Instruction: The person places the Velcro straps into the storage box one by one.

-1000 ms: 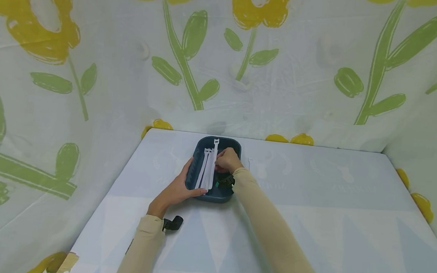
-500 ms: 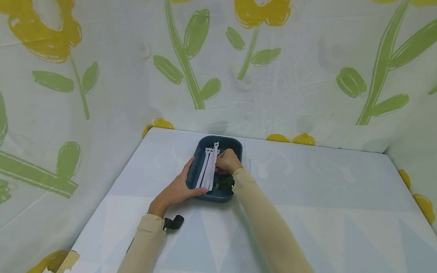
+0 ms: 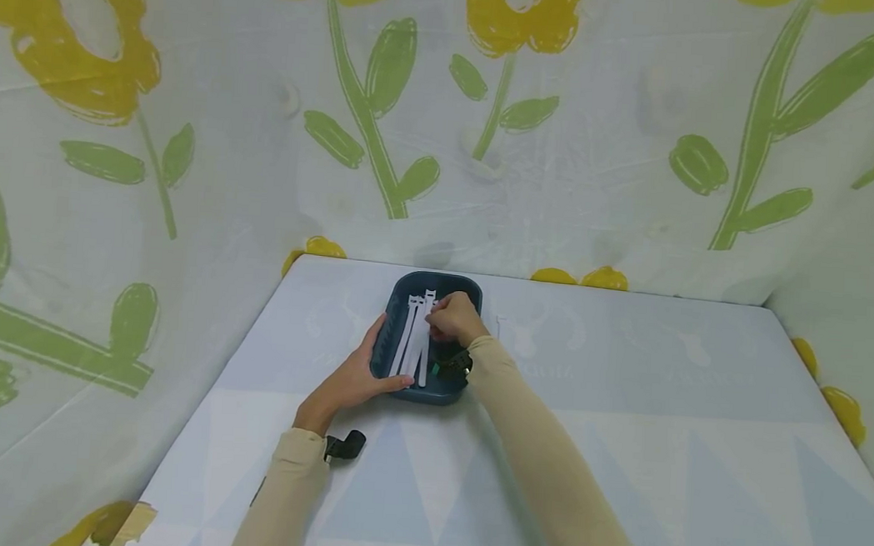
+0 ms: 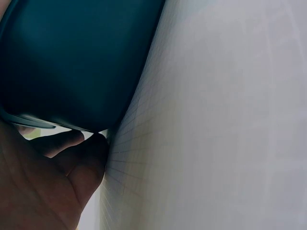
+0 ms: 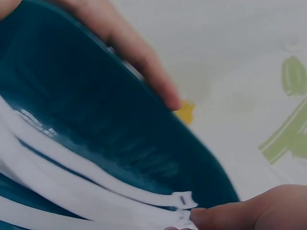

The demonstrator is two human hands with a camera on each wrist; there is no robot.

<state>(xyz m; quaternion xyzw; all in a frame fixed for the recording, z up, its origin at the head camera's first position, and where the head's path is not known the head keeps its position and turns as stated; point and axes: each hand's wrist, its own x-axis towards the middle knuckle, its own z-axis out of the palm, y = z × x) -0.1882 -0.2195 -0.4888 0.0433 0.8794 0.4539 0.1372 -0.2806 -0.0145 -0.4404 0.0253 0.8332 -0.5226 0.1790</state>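
Observation:
A dark teal tray (image 3: 435, 396) stands on the table and holds several white strap cable ties (image 3: 407, 346) with slotted heads. My left hand (image 3: 351, 378) grips the tray's near left corner, its thumb over the near rim and its fingers along the outer left wall. In the left wrist view, fingers (image 4: 86, 165) lie against the tray's outside. Inside the tray, my right hand (image 3: 455, 317) pinches a cable tie (image 3: 424, 364) beside the others. A fingertip (image 5: 204, 218) meets a tie's head end in the right wrist view; the other fingers are mostly hidden.
The white table (image 3: 582, 474) with pale blue triangles extends around the tray. Flower-printed cloth (image 3: 595, 149) hangs behind and at both sides. Dark wrist cameras (image 3: 346, 445) sit on both wrists. A thin pale strip (image 3: 498, 331) lies right of the tray.
My right hand has lowered the cable tie toward the near side, and its head has come down almost level with the others. The left hand and tray stay in place.

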